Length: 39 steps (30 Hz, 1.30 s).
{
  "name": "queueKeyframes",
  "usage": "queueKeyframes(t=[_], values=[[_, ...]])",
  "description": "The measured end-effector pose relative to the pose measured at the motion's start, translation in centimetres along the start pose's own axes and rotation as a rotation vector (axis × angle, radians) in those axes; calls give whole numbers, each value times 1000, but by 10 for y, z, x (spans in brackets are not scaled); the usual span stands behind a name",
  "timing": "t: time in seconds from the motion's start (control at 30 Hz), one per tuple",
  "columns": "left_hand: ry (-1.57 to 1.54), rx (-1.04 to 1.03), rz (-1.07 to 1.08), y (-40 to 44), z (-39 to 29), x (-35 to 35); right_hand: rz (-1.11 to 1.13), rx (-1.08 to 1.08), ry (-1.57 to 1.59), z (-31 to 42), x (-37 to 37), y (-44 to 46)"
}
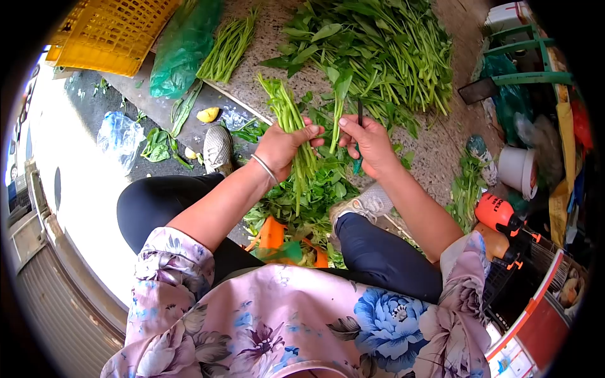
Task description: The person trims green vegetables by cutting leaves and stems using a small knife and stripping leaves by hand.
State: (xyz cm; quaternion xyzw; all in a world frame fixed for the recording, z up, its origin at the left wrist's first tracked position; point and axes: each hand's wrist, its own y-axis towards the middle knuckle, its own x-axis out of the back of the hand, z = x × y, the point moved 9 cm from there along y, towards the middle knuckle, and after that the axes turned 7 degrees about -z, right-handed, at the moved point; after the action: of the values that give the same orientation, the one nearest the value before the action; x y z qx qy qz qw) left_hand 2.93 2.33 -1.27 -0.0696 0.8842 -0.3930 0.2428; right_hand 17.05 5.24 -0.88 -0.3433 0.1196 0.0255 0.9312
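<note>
My left hand (282,146), with a bangle at the wrist, is closed around a bunch of trimmed green stems (287,107) that looks like water spinach. Between the thumb and fingers of my right hand (373,143) is a single leafy stalk (340,94), held upright beside the bunch. The same hand also grips a thin knife (360,112), its dark blade pointing up and its green handle showing below the fingers. Under both hands lies a heap of loose leaves (324,183). Farther off, a large pile of leafy stalks (391,50) covers the slab.
Another bundle of trimmed stems (230,47) lies by a green plastic bag (186,53) and a yellow crate (113,34). An orange bag (272,234) sits between my legs. To the right stand a white bucket (517,169) and a red spray bottle (495,211).
</note>
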Motion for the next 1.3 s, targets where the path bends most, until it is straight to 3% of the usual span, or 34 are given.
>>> queueKeyframes(t=[0.33, 0.47, 0.63, 0.87, 1.1, 1.17, 1.27, 1.3], values=[[-47, -124, -14, 5, -14, -7, 40, 164, -176, 14, -22, -9], [-26, -171, -31, 6, -20, -4, 8, 160, -223, 11, -16, -7], [4, -186, -34, 9, -18, 2, 207, 12, -7, 4, -32, -16], [64, -197, -85, 6, -18, 7, 194, 44, -144, 3, -32, -19], [34, -187, -51, -1, -22, 3, 185, 329, -328, 5, -28, -12], [74, -179, -43, -1, -22, 1, 184, 230, -325, -4, -26, -10], [110, -180, -53, 1, -20, 1, 134, 254, -485, -7, -19, -8], [153, -212, -43, 5, -22, 2, 67, 66, -608, 5, -15, -22]])
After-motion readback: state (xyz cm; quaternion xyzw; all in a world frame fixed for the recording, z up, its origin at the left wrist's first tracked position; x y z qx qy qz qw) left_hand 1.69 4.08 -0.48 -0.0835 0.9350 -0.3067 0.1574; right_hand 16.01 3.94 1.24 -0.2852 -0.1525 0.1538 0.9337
